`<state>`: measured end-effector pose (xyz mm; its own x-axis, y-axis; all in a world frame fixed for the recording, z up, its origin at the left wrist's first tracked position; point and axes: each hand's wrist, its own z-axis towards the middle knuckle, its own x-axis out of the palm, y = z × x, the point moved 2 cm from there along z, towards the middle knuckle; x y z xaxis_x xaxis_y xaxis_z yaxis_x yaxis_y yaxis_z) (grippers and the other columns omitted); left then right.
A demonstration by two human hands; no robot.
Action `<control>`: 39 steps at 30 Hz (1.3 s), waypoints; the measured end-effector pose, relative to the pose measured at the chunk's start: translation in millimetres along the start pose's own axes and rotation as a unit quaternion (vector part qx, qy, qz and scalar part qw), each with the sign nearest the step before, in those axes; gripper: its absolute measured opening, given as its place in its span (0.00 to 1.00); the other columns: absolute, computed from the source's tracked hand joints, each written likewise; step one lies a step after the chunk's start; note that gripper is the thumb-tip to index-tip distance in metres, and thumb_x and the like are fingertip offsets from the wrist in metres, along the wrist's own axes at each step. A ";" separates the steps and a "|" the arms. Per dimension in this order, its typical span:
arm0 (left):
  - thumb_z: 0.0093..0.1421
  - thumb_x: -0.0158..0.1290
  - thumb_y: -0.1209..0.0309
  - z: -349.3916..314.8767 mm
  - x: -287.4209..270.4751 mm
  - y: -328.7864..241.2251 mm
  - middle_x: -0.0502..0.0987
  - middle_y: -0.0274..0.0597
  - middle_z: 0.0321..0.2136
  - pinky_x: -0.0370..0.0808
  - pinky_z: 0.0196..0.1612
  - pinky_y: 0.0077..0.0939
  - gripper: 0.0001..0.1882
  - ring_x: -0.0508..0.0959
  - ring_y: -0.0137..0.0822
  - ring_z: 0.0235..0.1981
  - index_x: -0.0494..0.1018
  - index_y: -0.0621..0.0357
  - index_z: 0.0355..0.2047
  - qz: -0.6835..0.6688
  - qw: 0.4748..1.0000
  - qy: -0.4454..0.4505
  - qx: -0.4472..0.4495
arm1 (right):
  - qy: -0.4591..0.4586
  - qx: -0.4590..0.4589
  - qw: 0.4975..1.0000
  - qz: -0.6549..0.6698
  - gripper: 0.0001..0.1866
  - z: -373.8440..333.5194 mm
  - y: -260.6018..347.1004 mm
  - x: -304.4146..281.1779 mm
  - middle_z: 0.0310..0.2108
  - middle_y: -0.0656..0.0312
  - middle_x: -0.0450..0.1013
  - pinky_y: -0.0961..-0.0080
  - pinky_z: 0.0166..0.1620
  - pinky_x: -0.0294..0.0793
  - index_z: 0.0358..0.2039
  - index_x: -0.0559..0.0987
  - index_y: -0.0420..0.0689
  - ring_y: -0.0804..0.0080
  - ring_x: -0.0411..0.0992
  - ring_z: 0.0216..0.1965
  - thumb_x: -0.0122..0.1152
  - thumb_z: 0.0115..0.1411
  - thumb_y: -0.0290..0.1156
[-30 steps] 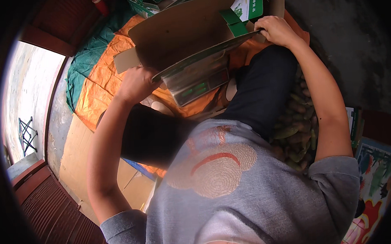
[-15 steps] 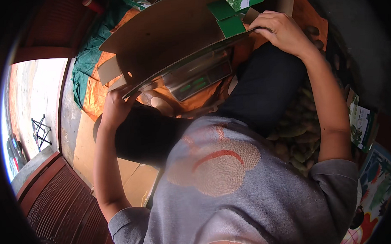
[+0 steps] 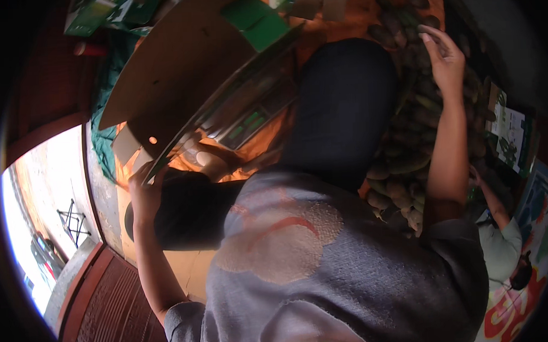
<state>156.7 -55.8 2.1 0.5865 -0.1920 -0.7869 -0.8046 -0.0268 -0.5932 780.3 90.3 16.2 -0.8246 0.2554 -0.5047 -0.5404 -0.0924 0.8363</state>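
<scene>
My left hand (image 3: pixel 144 190) is closed on the near left edge of a large open cardboard box (image 3: pixel 167 60), which tilts up in front of me. Brown inside, the box has a green flap (image 3: pixel 256 21) at its far end. My right hand (image 3: pixel 448 59) is off the box, fingers stretched out, with nothing visible in it. It reaches over the far part of a heap of long brownish-green produce (image 3: pixel 417 118), perhaps tubers; I cannot tell the exact kind. Whether its fingertips touch a piece is unclear.
An orange sheet (image 3: pixel 323 33) lies under the box and heap, beside a clear-topped case (image 3: pixel 254 120). A printed carton (image 3: pixel 508 132) stands right of the heap. Another person (image 3: pixel 500 241) is at the right. A carved wooden panel (image 3: pixel 109 297) is at lower left.
My right hand has let go of the box and moved right, over the produce. The box has swung left and tilted, still in my left hand. Another person has come into view.
</scene>
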 end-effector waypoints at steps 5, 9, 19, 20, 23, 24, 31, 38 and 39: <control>0.62 0.59 0.76 -9.9 2.0 -0.9 0.84 0.47 0.38 0.77 0.39 0.32 0.11 0.84 0.39 0.35 0.81 0.61 0.45 0.036 0.999 0.019 -0.019 | 0.022 0.153 0.986 -0.056 0.11 -72.2 -142.3 -22.5 0.40 0.61 0.83 0.79 0.47 0.75 0.46 0.83 0.40 0.77 0.78 0.42 0.63 0.64 0.27; 0.62 0.59 0.77 -3.4 10.4 -14.8 0.78 0.46 0.54 0.78 0.50 0.35 0.24 0.81 0.41 0.50 0.73 0.55 0.59 0.082 0.996 -0.029 0.024 | 0.129 0.248 0.935 -0.218 0.14 -168.8 -253.2 -28.3 0.45 0.55 0.81 0.72 0.52 0.74 0.49 0.80 0.37 0.67 0.78 0.48 0.60 0.62 0.23; 0.67 0.45 0.73 -48.6 -29.9 50.3 0.67 0.49 0.66 0.63 0.67 0.50 0.27 0.69 0.54 0.64 0.64 0.57 0.67 0.271 0.934 -0.229 0.027 | 0.412 -0.043 0.755 -0.508 0.25 -387.3 -339.9 24.4 0.54 0.57 0.72 0.50 0.59 0.68 0.54 0.77 0.53 0.58 0.71 0.57 0.64 0.55 0.42; 0.66 0.45 0.74 -58.3 -35.4 54.1 0.68 0.47 0.65 0.67 0.65 0.47 0.28 0.69 0.52 0.65 0.64 0.55 0.67 0.209 0.939 -0.271 -0.033 | 0.383 -0.072 0.775 -0.497 0.21 -395.6 -336.3 36.0 0.50 0.60 0.73 0.51 0.55 0.69 0.49 0.79 0.54 0.60 0.71 0.54 0.64 0.54 0.41; 0.64 0.44 0.78 -117.1 -97.6 46.4 0.68 0.45 0.65 0.71 0.62 0.44 0.29 0.70 0.48 0.64 0.65 0.54 0.67 0.285 0.899 -0.328 -0.047 | 0.347 -0.154 0.801 -0.462 0.13 -372.5 -280.5 85.7 0.39 0.64 0.71 0.54 0.53 0.68 0.39 0.83 0.55 0.66 0.68 0.50 0.62 0.52 0.38; 0.63 0.43 0.79 -112.6 -98.0 35.3 0.70 0.45 0.64 0.72 0.61 0.42 0.29 0.71 0.47 0.63 0.66 0.54 0.66 0.277 0.895 -0.344 -0.057 | 0.360 -0.155 0.809 -0.438 0.13 -374.4 -285.9 87.3 0.39 0.63 0.72 0.55 0.54 0.67 0.39 0.83 0.55 0.66 0.68 0.51 0.63 0.51 0.38; 0.62 0.43 0.81 -58.3 -83.9 45.0 0.73 0.41 0.62 0.74 0.59 0.38 0.27 0.74 0.42 0.59 0.71 0.56 0.62 0.245 0.885 -0.394 -0.020 | 0.278 0.262 0.915 0.128 0.23 -414.3 -373.4 40.6 0.56 0.61 0.74 0.53 0.61 0.62 0.55 0.80 0.54 0.62 0.64 0.61 0.60 0.59 0.42; 0.64 0.46 0.85 -39.0 -139.3 43.1 0.72 0.44 0.62 0.74 0.58 0.35 0.26 0.72 0.39 0.62 0.70 0.57 0.62 0.129 0.857 -0.499 0.012 | 0.524 0.045 0.670 -0.525 0.45 -305.0 -230.0 34.4 0.69 0.59 0.59 0.53 0.66 0.63 0.69 0.63 0.55 0.56 0.58 0.69 0.66 0.53 0.56; 0.64 0.46 0.85 -37.0 -147.5 43.6 0.72 0.44 0.62 0.74 0.59 0.35 0.26 0.72 0.39 0.62 0.70 0.57 0.62 0.123 0.851 -0.510 0.030 | 0.508 0.102 0.681 -0.518 0.48 -287.7 -229.4 34.8 0.71 0.58 0.57 0.57 0.65 0.66 0.70 0.62 0.55 0.55 0.61 0.67 0.68 0.50 0.57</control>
<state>31.8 -64.9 98.6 0.2007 0.7672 -0.6092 -0.9267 -0.0530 -0.3721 827.5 -156.5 -254.8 0.2349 -0.7251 -0.6473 -0.9709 -0.2062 -0.1214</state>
